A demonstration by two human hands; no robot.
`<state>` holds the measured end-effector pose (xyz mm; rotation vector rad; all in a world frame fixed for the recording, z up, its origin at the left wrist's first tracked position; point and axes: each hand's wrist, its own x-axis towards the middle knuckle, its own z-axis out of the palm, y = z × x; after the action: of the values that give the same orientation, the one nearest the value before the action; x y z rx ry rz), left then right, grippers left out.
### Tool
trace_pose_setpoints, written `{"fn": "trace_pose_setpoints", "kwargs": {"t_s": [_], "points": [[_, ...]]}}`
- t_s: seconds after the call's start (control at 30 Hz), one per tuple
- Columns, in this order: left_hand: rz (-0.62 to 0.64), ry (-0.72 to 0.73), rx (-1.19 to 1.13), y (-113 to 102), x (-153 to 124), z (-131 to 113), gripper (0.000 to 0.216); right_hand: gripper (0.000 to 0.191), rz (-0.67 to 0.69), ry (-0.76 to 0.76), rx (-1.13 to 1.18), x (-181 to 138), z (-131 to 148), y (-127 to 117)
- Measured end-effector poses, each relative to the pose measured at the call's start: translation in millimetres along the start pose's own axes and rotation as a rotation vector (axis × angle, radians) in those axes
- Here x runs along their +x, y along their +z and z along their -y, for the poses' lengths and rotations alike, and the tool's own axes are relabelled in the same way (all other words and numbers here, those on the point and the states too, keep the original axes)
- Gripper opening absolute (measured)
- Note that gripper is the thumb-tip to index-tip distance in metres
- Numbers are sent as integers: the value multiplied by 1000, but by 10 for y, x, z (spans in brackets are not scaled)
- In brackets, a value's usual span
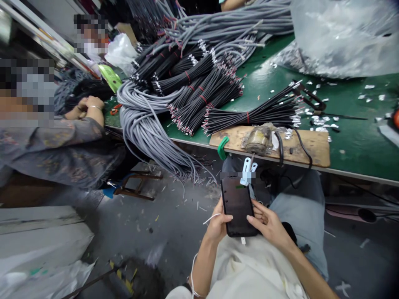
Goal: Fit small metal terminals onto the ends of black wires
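A black smartphone (237, 205) with a dark screen rests over my lap. My left hand (218, 224) grips its left edge from beneath, fingers wrapped round it. My right hand (268, 224) supports the right edge, its thumb lying on the lower screen. A thin white cable (212, 216) runs from the phone's bottom past my left wrist. A light blue tool (248, 171) hangs just above the phone's top.
A green workbench (352, 137) carries bundles of black wires (258, 113), a heap of grey cables (146, 124) spilling over its edge, a wooden board (308, 145) and plastic sheeting (343, 37). A seated person (62, 141) works at the left. Wire scraps litter the floor (162, 224).
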<state>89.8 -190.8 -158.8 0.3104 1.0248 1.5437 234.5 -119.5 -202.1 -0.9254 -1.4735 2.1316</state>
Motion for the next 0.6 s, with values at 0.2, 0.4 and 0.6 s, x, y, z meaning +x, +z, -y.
{"fn": "trace_pose_setpoints", "kwargs": {"t_s": [0.2, 0.4, 0.6], "points": [[-42, 2, 35, 24, -5, 6, 53, 63, -66, 16, -13, 27, -28, 45], [-17, 16, 49, -12, -13, 31, 59, 64, -47, 16, -14, 24, 41, 57], [17, 4, 6, -16, -28, -13, 71, 69, 129, 20, -55, -24, 168, -29]]}}
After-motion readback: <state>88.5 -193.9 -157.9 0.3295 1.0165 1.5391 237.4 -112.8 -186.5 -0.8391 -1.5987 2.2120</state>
